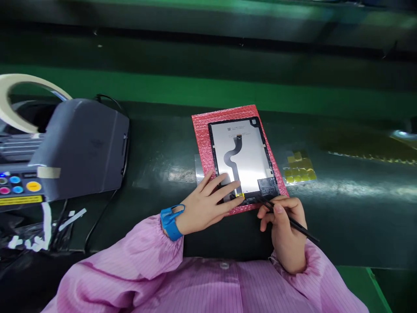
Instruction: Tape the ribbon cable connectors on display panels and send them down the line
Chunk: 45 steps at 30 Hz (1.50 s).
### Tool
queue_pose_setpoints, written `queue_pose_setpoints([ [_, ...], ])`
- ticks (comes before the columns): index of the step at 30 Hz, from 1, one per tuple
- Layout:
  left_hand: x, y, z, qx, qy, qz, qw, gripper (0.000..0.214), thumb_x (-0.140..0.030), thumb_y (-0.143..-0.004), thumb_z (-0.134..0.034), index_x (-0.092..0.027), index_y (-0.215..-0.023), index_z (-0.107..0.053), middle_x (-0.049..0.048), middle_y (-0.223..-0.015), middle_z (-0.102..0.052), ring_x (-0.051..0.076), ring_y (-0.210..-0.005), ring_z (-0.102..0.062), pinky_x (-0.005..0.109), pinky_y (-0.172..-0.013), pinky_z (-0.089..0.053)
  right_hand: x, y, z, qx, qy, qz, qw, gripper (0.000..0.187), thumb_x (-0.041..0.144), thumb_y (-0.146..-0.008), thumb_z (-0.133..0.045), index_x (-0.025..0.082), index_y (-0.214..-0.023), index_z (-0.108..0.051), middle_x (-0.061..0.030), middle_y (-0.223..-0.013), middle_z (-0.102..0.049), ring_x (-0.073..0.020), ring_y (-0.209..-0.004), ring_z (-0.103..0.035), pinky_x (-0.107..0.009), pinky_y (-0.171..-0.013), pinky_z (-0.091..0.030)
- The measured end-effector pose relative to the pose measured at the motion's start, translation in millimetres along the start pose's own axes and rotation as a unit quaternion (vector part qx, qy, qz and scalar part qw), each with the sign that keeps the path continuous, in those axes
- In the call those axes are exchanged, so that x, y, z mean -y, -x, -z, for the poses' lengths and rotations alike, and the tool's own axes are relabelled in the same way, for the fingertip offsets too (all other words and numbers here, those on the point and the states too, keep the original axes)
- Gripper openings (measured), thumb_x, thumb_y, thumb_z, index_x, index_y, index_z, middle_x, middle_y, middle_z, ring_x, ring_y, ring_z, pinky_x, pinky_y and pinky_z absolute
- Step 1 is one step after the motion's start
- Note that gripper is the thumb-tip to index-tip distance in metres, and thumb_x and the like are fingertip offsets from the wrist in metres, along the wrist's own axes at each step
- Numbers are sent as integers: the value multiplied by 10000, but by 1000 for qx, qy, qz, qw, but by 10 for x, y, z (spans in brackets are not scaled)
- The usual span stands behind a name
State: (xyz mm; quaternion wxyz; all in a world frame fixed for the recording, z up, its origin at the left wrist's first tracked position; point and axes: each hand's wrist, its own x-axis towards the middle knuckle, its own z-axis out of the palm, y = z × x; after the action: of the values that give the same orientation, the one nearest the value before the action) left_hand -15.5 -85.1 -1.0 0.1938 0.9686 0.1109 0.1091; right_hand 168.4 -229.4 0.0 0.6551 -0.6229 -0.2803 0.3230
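A tablet screen panel lies back side up on a red bubble-wrap sheet; a dark flex cable runs down its silver back. My left hand rests flat with fingers spread on the panel's near left corner, beside a small yellow tab. My right hand is closed round thin black tweezers, whose tip touches the panel's near edge. A blue wrist strap sits on my left wrist.
A grey tape dispenser machine with coloured buttons and a tape roll stands at the left. A sheet of yellow stickers lies right of the red sheet. White tape scraps lie at the near left. The surface is a dark green belt.
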Motion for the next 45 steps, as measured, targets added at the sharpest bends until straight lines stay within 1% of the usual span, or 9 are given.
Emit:
queue_pose_setpoints([
  [4,-42,479,95,-97,149,112,978,400,-165,-969,-515,-277,-1344,-595,87,-1462,-566,284,-1412,-452,555,-1192,-342,11,12,51,19,-35,-8,999,127,293,-988,-592,229,-885,-553,15,-807,-586,-110,-554,-602,-205,-405,-442],
  [6,-88,786,139,-198,283,218,913,299,-212,-988,-516,-258,-1244,-662,103,-1307,-670,252,-1234,-617,482,-1081,-488,32,29,85,28,-44,-21,998,126,286,-980,-604,225,-877,-567,7,-800,-598,-112,-556,-586,-219,-423,-435],
  [11,-188,1487,208,-564,526,355,528,303,-507,-842,-739,-236,-969,-698,-6,-799,-696,147,-748,-688,290,-694,-601,47,56,162,48,-63,-42,996,121,278,-927,-671,216,-848,-602,-4,-765,-607,-132,-577,-575,-243,-439,-423],
  [14,-200,1691,284,-650,555,341,391,370,-566,-848,-707,-200,-867,-661,-42,-671,-605,102,-627,-625,211,-560,-543,34,55,174,61,-63,-56,995,148,300,-895,-707,215,-831,-605,-6,-741,-613,-141,-569,-573,-251,-434,-416],
  [22,-153,1564,567,-698,568,353,254,320,-319,-1057,-437,-136,-849,-598,-12,-730,-590,43,-586,-554,120,-500,-463,8,63,226,68,-49,-66,994,206,350,-912,-700,207,-821,-582,-3,-739,-610,-128,-523,-551,-257,-458,-408],
  [28,-124,1293,392,-696,525,370,320,152,-194,-944,-646,-148,-806,-598,-17,-798,-646,49,-660,-605,114,-520,-453,-50,57,206,113,-47,-39,992,141,360,-978,-613,225,-936,-615,10,-660,-608,-126,-503,-543,-249,-475,-432],
  [34,-537,570,-169,-391,523,271,707,138,-275,-853,-759,-186,-888,-660,27,-836,-680,130,-758,-628,265,-732,-518,-102,-22,132,176,-81,33,980,220,450,-1018,-525,260,-1067,-625,-61,-885,-733,-163,-594,-643,-258,-453,-475],
  [36,-705,368,-248,-295,508,192,786,173,-249,-892,-703,-181,-1043,-653,58,-902,-690,134,-771,-620,275,-749,-510,-83,-20,137,207,-58,40,976,194,423,-1018,-538,257,-1034,-638,-71,-939,-753,-162,-615,-659,-264,-481,-500],
  [45,-859,151,-300,-207,447,103,864,324,-175,-938,-584,-217,-1260,-578,34,-871,-662,125,-746,-553,246,-719,-492,120,19,147,183,-28,27,982,294,228,-846,-798,256,-827,-506,-2,-895,-775,-168,-761,-726,-277,-702,-572],
])
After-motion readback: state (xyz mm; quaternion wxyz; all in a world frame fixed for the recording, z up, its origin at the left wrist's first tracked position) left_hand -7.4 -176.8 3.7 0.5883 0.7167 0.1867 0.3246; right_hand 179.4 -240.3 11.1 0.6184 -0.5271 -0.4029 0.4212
